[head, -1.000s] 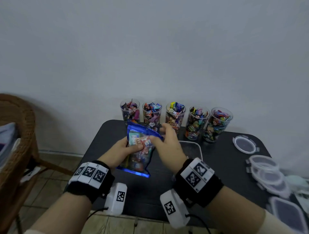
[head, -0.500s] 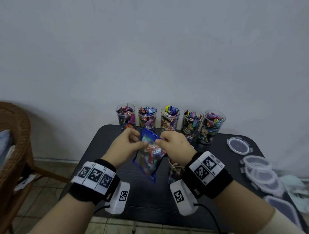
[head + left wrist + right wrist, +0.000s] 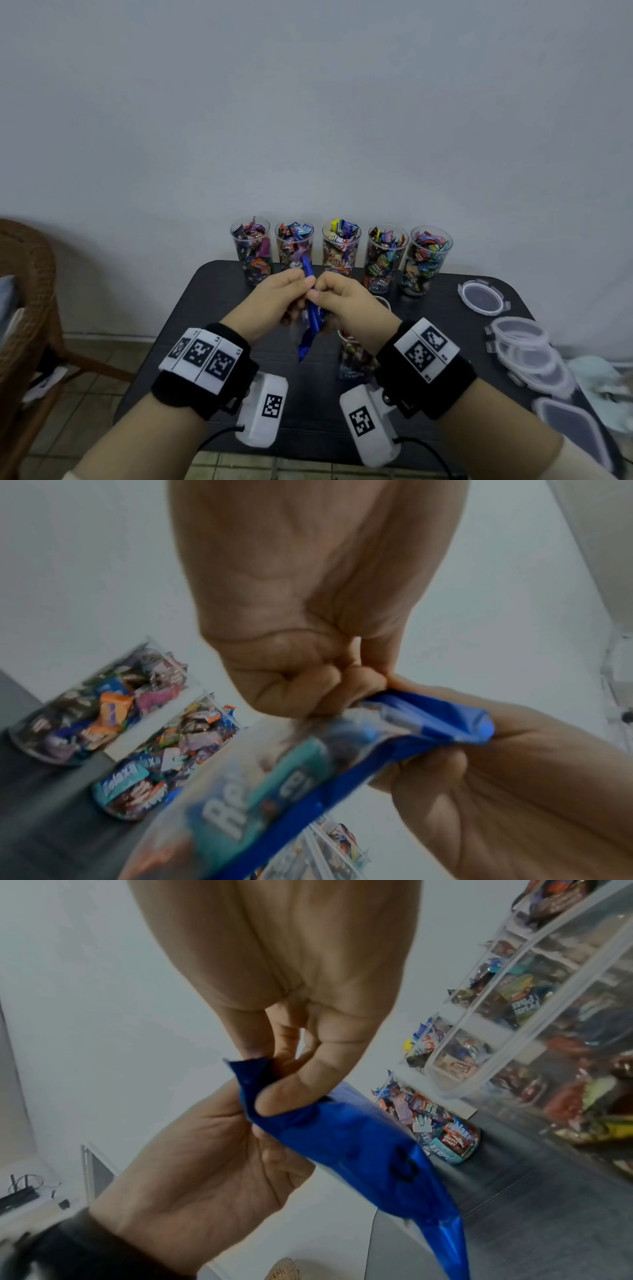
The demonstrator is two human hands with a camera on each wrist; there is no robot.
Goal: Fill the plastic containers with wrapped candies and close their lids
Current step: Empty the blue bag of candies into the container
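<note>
A person's left hand [image 3: 274, 301] and right hand [image 3: 346, 305] meet above a dark table [image 3: 212, 308], each pinching the top edge of a blue candy bag [image 3: 313, 329] between curled fingers and thumb, the bag hanging down edge-on between the two wrists. Five clear cups [image 3: 340, 253] packed with wrapped candies stand in a row along the table's far edge just beyond the knuckles, while a part-filled cup [image 3: 352, 356] sits under the right wrist and loose lids [image 3: 483, 298] lie well apart to the right
</note>
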